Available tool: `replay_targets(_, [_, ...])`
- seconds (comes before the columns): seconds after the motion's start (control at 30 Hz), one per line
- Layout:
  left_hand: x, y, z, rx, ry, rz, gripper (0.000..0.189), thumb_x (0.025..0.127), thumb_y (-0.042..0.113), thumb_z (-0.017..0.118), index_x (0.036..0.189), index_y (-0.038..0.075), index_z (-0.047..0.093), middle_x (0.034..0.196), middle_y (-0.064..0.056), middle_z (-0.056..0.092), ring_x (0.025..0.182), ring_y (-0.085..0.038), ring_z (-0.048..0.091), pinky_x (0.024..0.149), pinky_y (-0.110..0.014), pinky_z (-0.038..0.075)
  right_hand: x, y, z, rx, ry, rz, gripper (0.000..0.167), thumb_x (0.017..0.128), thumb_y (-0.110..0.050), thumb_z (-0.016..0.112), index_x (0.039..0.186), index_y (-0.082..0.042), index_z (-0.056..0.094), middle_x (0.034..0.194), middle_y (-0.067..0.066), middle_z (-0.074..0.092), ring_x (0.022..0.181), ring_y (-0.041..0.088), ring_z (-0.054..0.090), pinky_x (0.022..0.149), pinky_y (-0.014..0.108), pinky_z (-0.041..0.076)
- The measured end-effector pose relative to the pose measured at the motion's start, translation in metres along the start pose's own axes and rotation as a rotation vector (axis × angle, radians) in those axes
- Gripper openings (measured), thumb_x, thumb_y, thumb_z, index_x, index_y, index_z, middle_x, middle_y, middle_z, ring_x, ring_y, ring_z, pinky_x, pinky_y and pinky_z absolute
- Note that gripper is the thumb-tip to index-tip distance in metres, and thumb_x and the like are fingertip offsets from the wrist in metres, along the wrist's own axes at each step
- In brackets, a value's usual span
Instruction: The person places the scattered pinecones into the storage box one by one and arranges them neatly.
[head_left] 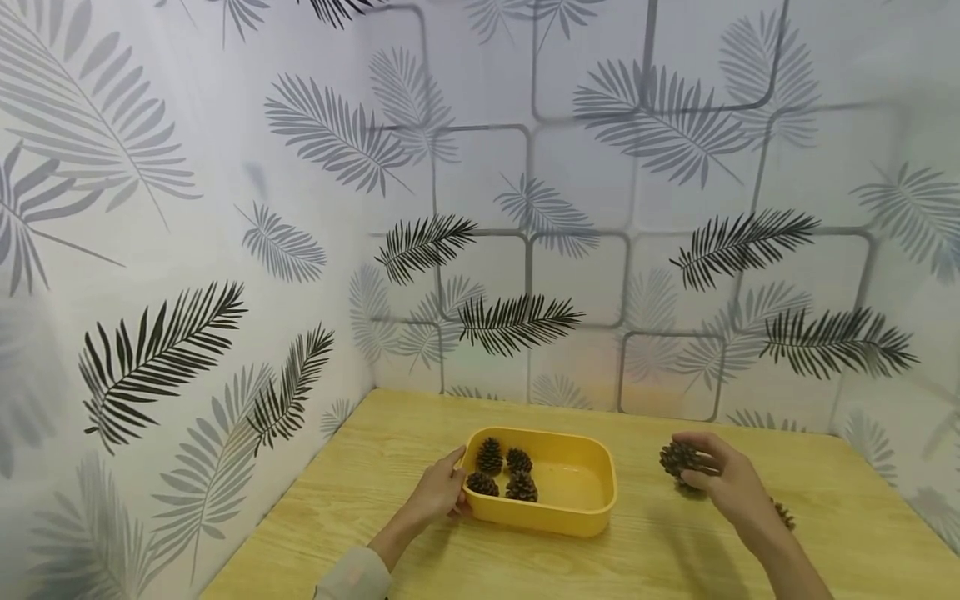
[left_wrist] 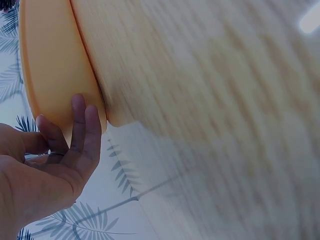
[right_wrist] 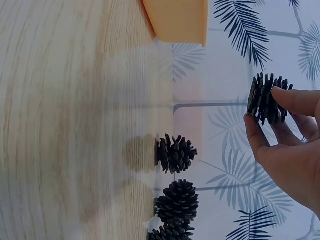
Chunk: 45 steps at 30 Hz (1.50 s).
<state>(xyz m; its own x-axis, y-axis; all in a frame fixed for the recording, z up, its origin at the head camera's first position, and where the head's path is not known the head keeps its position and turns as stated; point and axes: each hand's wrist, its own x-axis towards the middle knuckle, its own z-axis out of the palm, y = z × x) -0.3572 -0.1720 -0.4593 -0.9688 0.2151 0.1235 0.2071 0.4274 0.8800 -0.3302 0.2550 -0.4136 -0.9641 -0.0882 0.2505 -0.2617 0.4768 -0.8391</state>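
A yellow rectangular plastic box (head_left: 570, 521) stands on the table with several brown pine cones (head_left: 521, 487) lying in its left part. My left hand (head_left: 438, 487) holds the box's left end, its fingers (left_wrist: 79, 117) against the outer wall in the left wrist view. Raised above the table right of the box, my right hand (head_left: 731, 483) pinches a pine cone (right_wrist: 267, 99) between thumb and fingers. Under that hand, three more pine cones (right_wrist: 176, 153) stand on the table in the right wrist view; the head view mostly hides them behind the hand and wrist.
The light wood-grain table (head_left: 420, 417) meets a patterned wall covering (head_left: 570, 167) at the back and left. Table surface lies between the box and the right hand.
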Motion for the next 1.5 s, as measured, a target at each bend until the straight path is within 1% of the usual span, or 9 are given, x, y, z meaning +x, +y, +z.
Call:
replay_targets(0.13, [-0.001, 0.001, -0.002, -0.007, 0.002, 0.006, 0.053, 0.113, 0.006, 0.039, 0.162, -0.006, 0.025, 0.067, -0.015, 0.057, 0.066, -0.038, 0.073, 0.057, -0.043, 0.063, 0.002, -0.007, 0.004, 0.012, -0.006, -0.021, 0.054, 0.100, 0.001, 0.065, 0.151, -0.001, 0.048, 0.155, 0.029, 0.042, 0.134, 0.054, 0.047, 0.095, 0.045, 0.059])
replay_targets(0.33, [-0.002, 0.003, -0.002, -0.013, 0.002, 0.001, 0.053, 0.112, 0.006, 0.039, 0.162, -0.006, 0.025, 0.069, -0.018, 0.060, 0.068, -0.039, 0.073, 0.058, -0.043, 0.063, 0.008, -0.013, 0.011, 0.026, -0.015, -0.044, 0.053, 0.100, 0.001, 0.064, 0.151, -0.001, 0.047, 0.156, 0.028, 0.041, 0.137, 0.054, 0.044, 0.095, 0.044, 0.059])
replay_targets(0.57, [-0.003, 0.003, -0.002, -0.020, -0.001, -0.005, 0.053, 0.112, 0.006, 0.039, 0.162, -0.005, 0.025, 0.068, -0.014, 0.057, 0.067, -0.036, 0.073, 0.058, -0.041, 0.063, 0.013, -0.016, 0.019, 0.018, -0.015, -0.044, 0.053, 0.101, 0.000, 0.065, 0.151, -0.001, 0.048, 0.156, 0.029, 0.041, 0.136, 0.055, 0.045, 0.100, 0.055, 0.055])
replay_targets(0.67, [-0.003, 0.003, -0.002, -0.024, 0.000, -0.002, 0.053, 0.113, 0.007, 0.039, 0.162, -0.006, 0.025, 0.068, -0.013, 0.057, 0.067, -0.036, 0.073, 0.058, -0.041, 0.063, 0.015, -0.016, 0.023, 0.011, -0.015, -0.055, 0.053, 0.101, 0.000, 0.064, 0.151, -0.001, 0.048, 0.155, 0.028, 0.042, 0.136, 0.054, 0.045, 0.101, 0.056, 0.054])
replay_targets(0.9, [-0.002, 0.000, -0.003, -0.027, -0.004, -0.005, 0.053, 0.113, 0.007, 0.038, 0.162, -0.005, 0.025, 0.069, -0.014, 0.059, 0.068, -0.036, 0.073, 0.057, -0.040, 0.062, 0.021, -0.022, 0.035, 0.033, -0.005, -0.088, 0.051, 0.100, 0.002, 0.065, 0.149, -0.002, 0.052, 0.153, 0.026, 0.047, 0.137, 0.050, 0.047, 0.103, 0.054, 0.053])
replay_targets(1.07, [-0.001, 0.000, -0.003, -0.024, -0.007, 0.005, 0.053, 0.113, 0.007, 0.038, 0.162, -0.005, 0.025, 0.070, -0.011, 0.058, 0.066, -0.032, 0.072, 0.056, -0.038, 0.061, 0.025, -0.026, 0.041, 0.047, 0.002, -0.114, 0.049, 0.099, 0.004, 0.064, 0.147, -0.002, 0.054, 0.150, 0.024, 0.050, 0.138, 0.048, 0.047, 0.104, 0.053, 0.053])
replay_targets(1.2, [-0.001, -0.001, -0.002, -0.022, -0.007, 0.008, 0.052, 0.113, 0.007, 0.038, 0.162, -0.005, 0.025, 0.071, -0.011, 0.057, 0.065, -0.030, 0.072, 0.056, -0.038, 0.061, 0.028, -0.027, 0.046, 0.055, 0.004, -0.114, 0.048, 0.099, 0.005, 0.064, 0.146, -0.002, 0.054, 0.149, 0.025, 0.051, 0.136, 0.048, 0.049, 0.103, 0.052, 0.054])
replay_targets(1.33, [-0.002, -0.002, -0.002, -0.025, -0.009, 0.008, 0.053, 0.113, 0.006, 0.038, 0.162, -0.004, 0.025, 0.071, -0.014, 0.058, 0.067, -0.033, 0.073, 0.057, -0.040, 0.062, 0.030, -0.030, 0.051, 0.062, -0.005, -0.107, 0.048, 0.099, 0.006, 0.063, 0.146, -0.001, 0.054, 0.151, 0.026, 0.049, 0.136, 0.049, 0.048, 0.102, 0.052, 0.055])
replay_targets(1.5, [-0.002, -0.002, -0.003, -0.030, -0.014, 0.006, 0.053, 0.113, 0.006, 0.038, 0.163, -0.004, 0.024, 0.072, -0.015, 0.058, 0.068, -0.036, 0.073, 0.058, -0.042, 0.062, 0.031, -0.033, 0.056, 0.052, 0.003, -0.128, 0.048, 0.098, 0.007, 0.064, 0.145, 0.001, 0.055, 0.151, 0.028, 0.049, 0.134, 0.050, 0.051, 0.100, 0.050, 0.056])
